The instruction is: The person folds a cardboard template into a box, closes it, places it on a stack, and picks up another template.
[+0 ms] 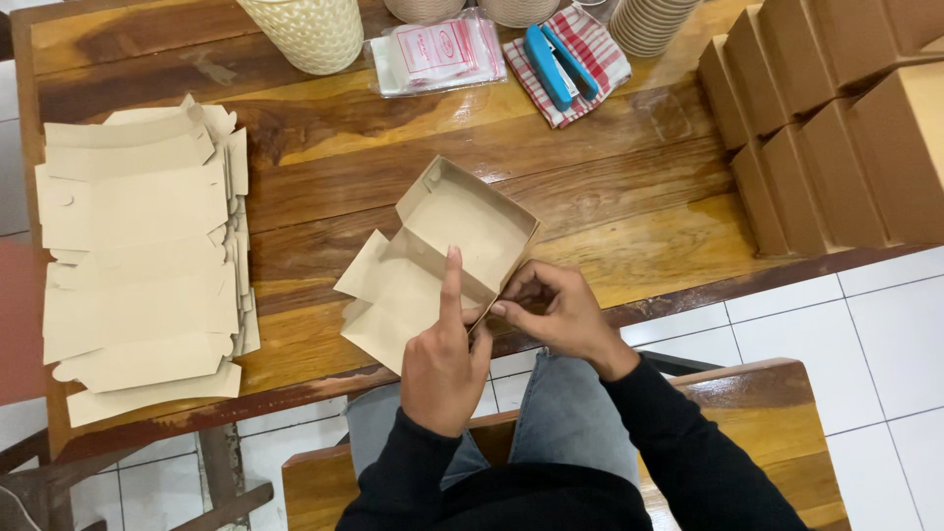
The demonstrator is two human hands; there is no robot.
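A half-folded brown cardboard box (462, 231) rests on the front part of the wooden table (610, 187), its tray open upward and its flat lid flap (388, 300) spread toward me. My left hand (444, 359) grips the box's near edge, index finger pointing straight up along the near wall. My right hand (553, 310) pinches the box's near right corner between fingertips and thumb. Both arms wear dark sleeves.
A stack of flat unfolded box blanks (143, 251) lies at the table's left. Several folded brown boxes (836, 128) are piled at the right. At the back: a cream woven container (307, 31), a clear packet (436, 51), a blue stapler (557, 61) on a checked cloth, stacked paper cups (649, 25).
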